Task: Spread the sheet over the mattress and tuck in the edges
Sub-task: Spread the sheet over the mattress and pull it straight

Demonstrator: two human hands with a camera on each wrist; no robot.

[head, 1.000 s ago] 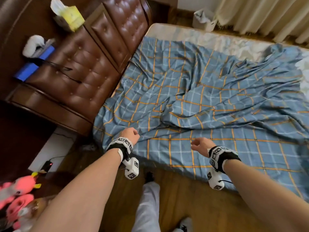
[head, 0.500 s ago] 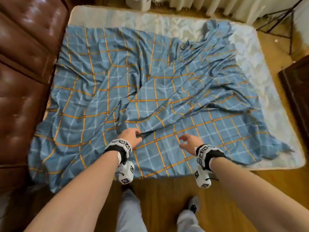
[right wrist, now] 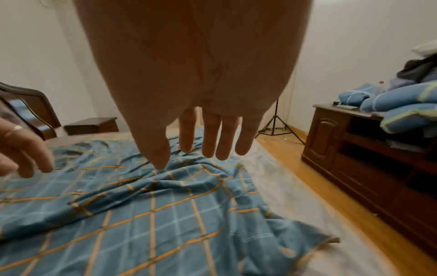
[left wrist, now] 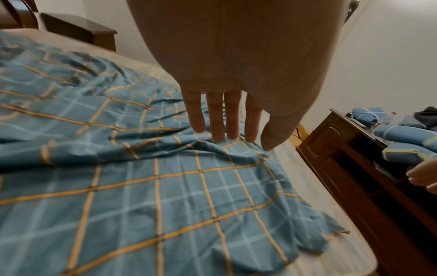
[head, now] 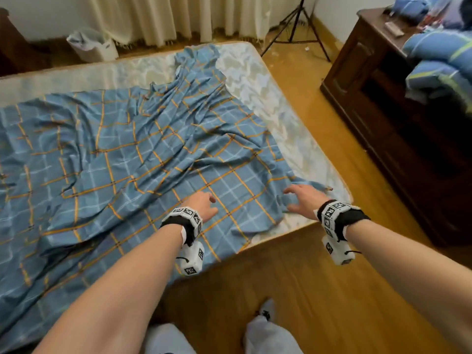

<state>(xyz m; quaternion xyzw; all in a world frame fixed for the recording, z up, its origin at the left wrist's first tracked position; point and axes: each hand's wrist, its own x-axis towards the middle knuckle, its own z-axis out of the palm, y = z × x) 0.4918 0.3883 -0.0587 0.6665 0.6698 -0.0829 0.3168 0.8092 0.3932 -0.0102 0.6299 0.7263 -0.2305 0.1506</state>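
Observation:
A crumpled blue plaid sheet [head: 127, 162] with orange lines covers the left and middle of the pale mattress [head: 255, 77], whose far strip and right side are bare. The sheet's near right corner [head: 324, 187] lies just short of the mattress corner. My left hand [head: 203, 204] hangs over the sheet near the front edge; in the left wrist view this left hand [left wrist: 227, 119] has straight fingers and holds nothing. My right hand [head: 302, 198] hovers spread over that corner; in the right wrist view the right hand [right wrist: 208, 138] is empty above the sheet [right wrist: 141, 214].
A dark wooden cabinet [head: 383, 111] stands to the right across a strip of wooden floor [head: 306, 290], with folded blue bedding [head: 439, 62] on top. A tripod [head: 296, 24], curtains [head: 178, 16] and a white bin [head: 92, 47] line the far side.
Both hands have moved right along the bed's near edge, away from the headboard to the sheet's right corner. My left hand has left the fold it touched.

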